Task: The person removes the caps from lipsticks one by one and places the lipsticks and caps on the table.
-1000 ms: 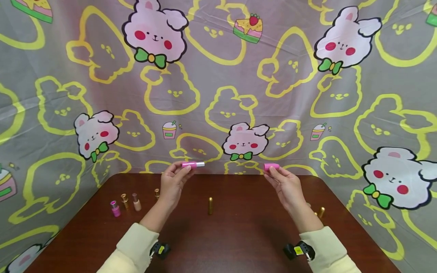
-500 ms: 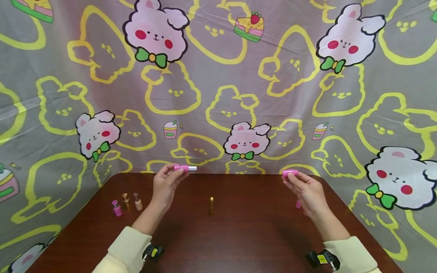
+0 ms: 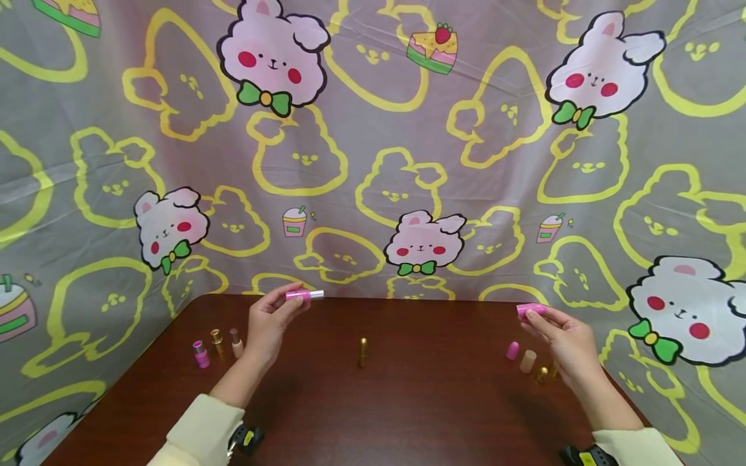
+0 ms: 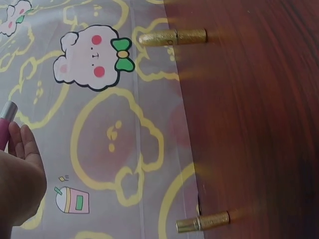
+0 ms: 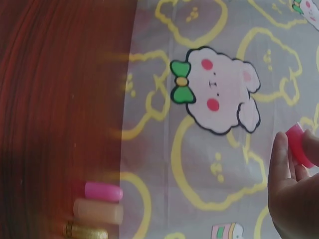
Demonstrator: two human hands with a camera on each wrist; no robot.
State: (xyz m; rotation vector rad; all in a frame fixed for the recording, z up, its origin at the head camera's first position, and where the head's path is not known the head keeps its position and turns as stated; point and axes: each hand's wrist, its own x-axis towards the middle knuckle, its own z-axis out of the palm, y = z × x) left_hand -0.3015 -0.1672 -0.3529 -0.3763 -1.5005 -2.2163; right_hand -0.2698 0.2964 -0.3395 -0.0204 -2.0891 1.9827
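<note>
In the head view my left hand [image 3: 269,325] pinches a pink lipstick tube [image 3: 298,296] lying sideways, its silver inner collar pointing right. That silver end also shows at the left edge of the left wrist view. My right hand [image 3: 562,336] holds the pink lipstick cap [image 3: 531,310] between thumb and fingers, above the right part of the table. Cap and tube are far apart. Below the right hand stand a pink cap [image 3: 513,351], a beige cap [image 3: 528,362] and a gold cap [image 3: 542,374]; another gold piece is partly hidden by the hand.
A closed gold lipstick [image 3: 362,353] stands mid-table. At the left are uncapped tubes: a pink one [image 3: 201,355], a gold one [image 3: 217,342] and a beige one [image 3: 236,344]. Another uncapped gold lipstick [image 4: 203,222] shows in the left wrist view. A patterned curtain [image 3: 350,129] hangs behind the table.
My right hand has carried the pink cap well to the right and slightly down, over the standing caps. My left hand has drifted left and a little lower with the tube.
</note>
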